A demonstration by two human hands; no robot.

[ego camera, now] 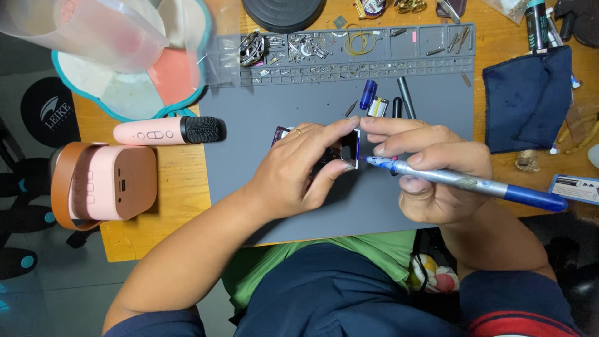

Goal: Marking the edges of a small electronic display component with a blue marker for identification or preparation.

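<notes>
My left hand [299, 165] pinches a small dark, flat rectangular part [350, 146] between thumb and fingers, holding it upright above the grey work mat [437, 115]. A ring shows on one finger. My right hand [433, 168] grips a silver and blue pen-like tool [474, 184], its blue tip touching the lower edge of the part. My right index finger also rests on the top of the part. A purple-edged piece [279, 133] pokes out behind my left hand.
The mat's tray section [349, 53] holds screws, rings and small metal bits. A pink microphone [168, 131] and pink speaker [103, 184] lie left. A dark blue cloth [527, 100] lies right. Small blue and black parts [380, 100] sit behind my hands.
</notes>
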